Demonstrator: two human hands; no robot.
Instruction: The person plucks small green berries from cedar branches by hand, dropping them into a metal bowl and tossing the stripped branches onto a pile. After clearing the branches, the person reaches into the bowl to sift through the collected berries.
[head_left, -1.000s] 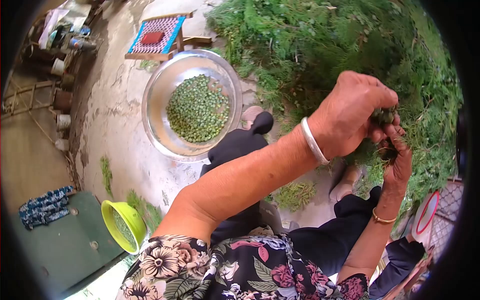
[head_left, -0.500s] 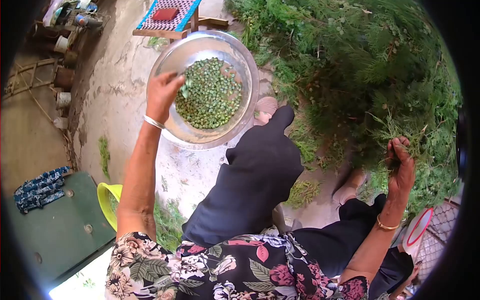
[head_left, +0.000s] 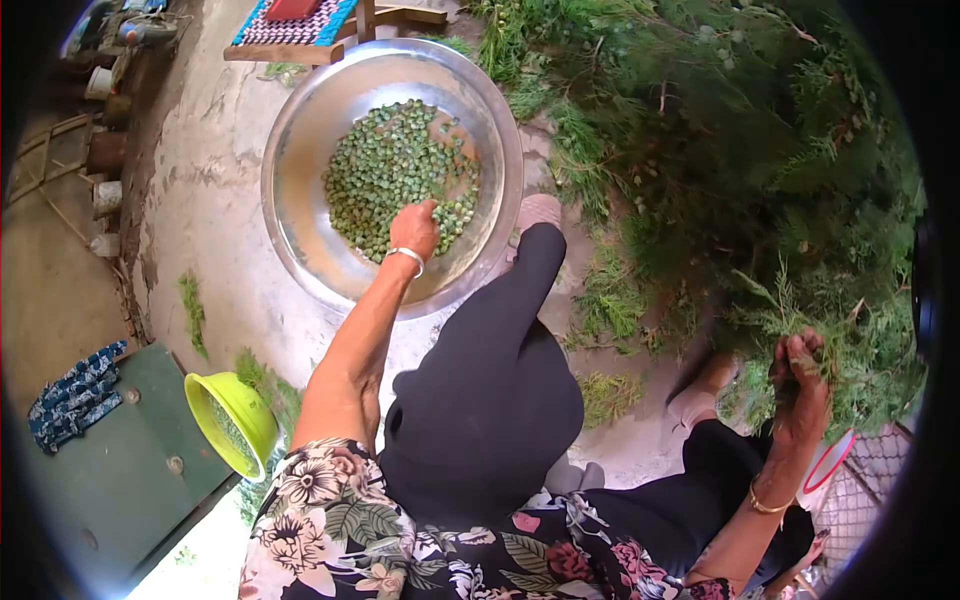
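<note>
A wide metal basin (head_left: 285,235) holds many small green cones (head_left: 385,160) in a layer on its bottom. Over the near side of these cones is my left hand (head_left: 415,232), a silver bangle at its wrist. Its fingers are curled closed, and what they hold, if anything, is hidden. At the right, my right hand (head_left: 802,385) has its fingers closed round a leafy conifer sprig (head_left: 785,300), beside the big heap of cut conifer branches (head_left: 690,130).
A woven stool (head_left: 300,30) with a red item on it stands behind the basin. At the left are a yellow-green tub (head_left: 255,425) and a green board (head_left: 120,470) with patterned cloth (head_left: 75,395). Another person's foot (head_left: 540,212) is near the basin's right rim.
My left hand has moved from the basin's left side rightward and down over the cones. My right hand still holds the sprig, a little lower in view. The view has shifted slightly.
</note>
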